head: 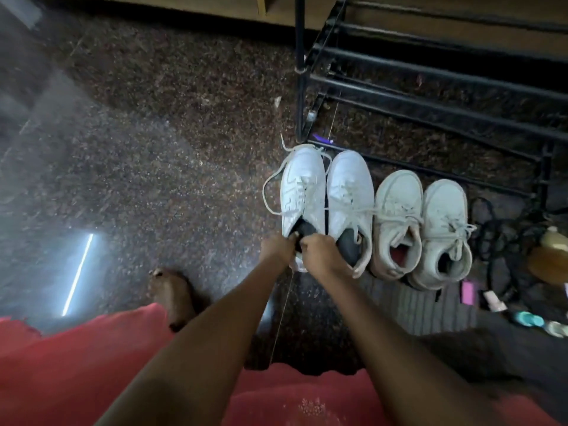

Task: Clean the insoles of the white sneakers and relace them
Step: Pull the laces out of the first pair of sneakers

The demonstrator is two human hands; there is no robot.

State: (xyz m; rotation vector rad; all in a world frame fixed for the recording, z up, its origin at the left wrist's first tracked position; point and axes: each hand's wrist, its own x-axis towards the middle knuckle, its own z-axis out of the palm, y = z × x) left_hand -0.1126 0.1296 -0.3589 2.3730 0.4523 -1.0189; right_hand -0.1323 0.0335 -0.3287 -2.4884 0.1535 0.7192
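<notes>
As our left hand (276, 249) and right hand (319, 253) grip the white sneaker (302, 186) mid-frame, a hard tug could tear its insole (307, 230). Its loose lace (264, 189) may snag.

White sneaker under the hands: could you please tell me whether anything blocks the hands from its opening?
Nothing visible does. The left hand and right hand hold the dark material at the white sneaker's opening; its loose lace lies forward, around the toe.
</notes>
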